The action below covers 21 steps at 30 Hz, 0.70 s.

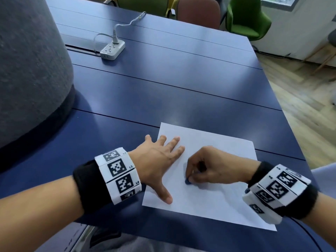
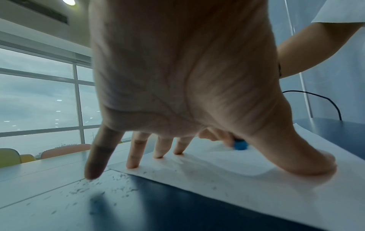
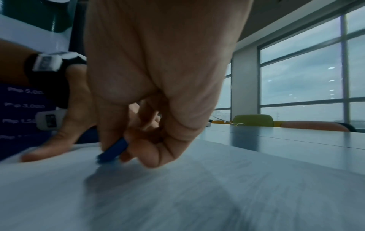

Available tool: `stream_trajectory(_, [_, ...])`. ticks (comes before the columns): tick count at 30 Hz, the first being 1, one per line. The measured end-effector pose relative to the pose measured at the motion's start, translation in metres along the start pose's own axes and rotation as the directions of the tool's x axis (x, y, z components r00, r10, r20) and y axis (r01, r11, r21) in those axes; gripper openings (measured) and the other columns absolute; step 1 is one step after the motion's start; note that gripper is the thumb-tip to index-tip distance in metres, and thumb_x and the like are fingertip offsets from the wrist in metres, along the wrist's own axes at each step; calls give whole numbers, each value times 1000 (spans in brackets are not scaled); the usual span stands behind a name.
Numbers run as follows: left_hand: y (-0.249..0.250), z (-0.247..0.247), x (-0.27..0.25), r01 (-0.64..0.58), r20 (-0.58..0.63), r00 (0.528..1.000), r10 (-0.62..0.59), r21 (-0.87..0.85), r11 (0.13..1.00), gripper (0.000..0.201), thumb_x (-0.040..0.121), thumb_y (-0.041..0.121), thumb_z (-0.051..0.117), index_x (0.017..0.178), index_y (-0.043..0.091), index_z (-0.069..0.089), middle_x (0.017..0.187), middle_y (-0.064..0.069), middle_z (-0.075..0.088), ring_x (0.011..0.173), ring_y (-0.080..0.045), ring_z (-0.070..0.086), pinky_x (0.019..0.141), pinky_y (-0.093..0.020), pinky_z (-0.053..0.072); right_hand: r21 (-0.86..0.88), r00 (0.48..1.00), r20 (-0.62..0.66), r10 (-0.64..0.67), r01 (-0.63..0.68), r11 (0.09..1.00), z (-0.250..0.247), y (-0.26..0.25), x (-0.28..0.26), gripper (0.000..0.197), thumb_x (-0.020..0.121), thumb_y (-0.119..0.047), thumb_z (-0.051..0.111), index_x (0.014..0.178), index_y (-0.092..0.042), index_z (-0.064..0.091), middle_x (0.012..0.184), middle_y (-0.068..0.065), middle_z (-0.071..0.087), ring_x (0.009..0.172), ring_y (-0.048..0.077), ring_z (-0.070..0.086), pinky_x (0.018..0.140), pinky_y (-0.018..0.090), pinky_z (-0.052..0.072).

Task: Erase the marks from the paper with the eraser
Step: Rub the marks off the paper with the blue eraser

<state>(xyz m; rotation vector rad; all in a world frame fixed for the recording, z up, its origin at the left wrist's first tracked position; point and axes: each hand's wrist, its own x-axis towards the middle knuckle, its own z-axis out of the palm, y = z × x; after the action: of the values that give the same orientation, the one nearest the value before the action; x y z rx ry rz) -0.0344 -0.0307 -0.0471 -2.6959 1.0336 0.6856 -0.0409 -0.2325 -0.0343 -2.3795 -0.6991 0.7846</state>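
Power strip (image 1: 112,49) far up the table (image 1: 163,91), eraser crumbs (image 2: 82,189) beside the paper (image 1: 218,202).

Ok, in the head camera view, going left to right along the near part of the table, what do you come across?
Left wristband → left hand, spread flat on the paper → blue eraser → right hand pinching it → right wristband.
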Motion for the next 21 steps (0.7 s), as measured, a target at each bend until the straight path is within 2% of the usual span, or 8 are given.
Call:
stream_trajectory(2, [0, 0, -1, 1, -6, 1000, -1, 5, 1000, 138, 58, 81, 68, 155, 21, -10, 163, -3, -14, 147, -31, 4, 113, -60, 17, -8, 992, -128, 2, -3, 1000, -1, 4, 4, 1, 80, -20, 74, 80, -20, 75, 60, -3, 61, 51, 7, 47, 52, 18, 38])
stream_trajectory(7, [0, 0, 0, 2, -2, 1000, -2, 3, 1000, 139, 57, 82, 68, 155, 20, -10, 163, -4, -14, 147, -31, 4, 112, -61, 17, 36, 990, 139, 1, -6, 999, 9, -7, -9, 6, 80, -18, 72, 85, -19, 75, 68, 1, 69, 55, 4, 52, 55, 19, 43])
stream_trajectory(11, [2, -1, 0, -4, -16, 1000, 5, 35, 999, 138, 57, 83, 67, 155, 19, -8, 163, -5, -11, 146, -31, 9, 112, -58, 22, -28, 984, -162, 80, -85, 996, -20, 11, 14, 5, 81, -23, 76, 81, -19, 73, 50, -14, 55, 47, 5, 45, 49, 13, 33])
stream_trajectory(13, [2, -1, 0, -6, -22, 1000, 7, 39, 999, 138, 57, 83, 67, 154, 19, -8, 163, -5, -11, 145, -31, 9, 112, -56, 22, -8, 970, -220, 101, -105, 994, -26, 20, 18, 8, 82, -25, 75, 79, -19, 71, 47, -15, 50, 46, 6, 43, 47, 12, 31])
stream_trajectory(15, [2, -1, 1, -6, -27, 1000, 7, 38, 999, 139, 57, 82, 67, 154, 20, -9, 163, -5, -12, 146, -32, 8, 113, -55, 21, -4, 987, -141, 75, -77, 997, -20, 20, 10, 7, 82, -25, 74, 80, -20, 71, 51, -12, 51, 48, 6, 43, 49, 15, 34])
stream_trajectory(18, [2, 0, 2, -8, -21, 1000, 9, 29, 1000, 140, 57, 81, 69, 155, 20, -10, 163, -5, -13, 146, -32, 7, 115, -52, 21, -29, 993, 104, 52, -49, 998, -7, 10, -2, 2, 82, -22, 72, 83, -23, 72, 61, -4, 60, 52, 5, 47, 53, 17, 39])
stream_trajectory(19, [2, 0, 3, -11, -18, 1000, 11, 24, 1000, 140, 57, 80, 70, 155, 20, -10, 163, -6, -12, 146, -33, 7, 115, -51, 22, -36, 992, 116, 51, -47, 998, -9, 10, -2, 3, 81, -21, 72, 83, -24, 73, 61, -4, 60, 52, 4, 47, 53, 17, 39])
stream_trajectory(21, [3, -1, 3, -18, -21, 1000, 19, 26, 1000, 140, 57, 79, 71, 155, 18, -9, 162, -7, -11, 145, -34, 8, 115, -48, 25, -55, 998, -16, 55, -56, 997, -21, 15, 8, 1, 81, -22, 73, 82, -22, 73, 58, -7, 57, 51, 4, 47, 51, 16, 37])
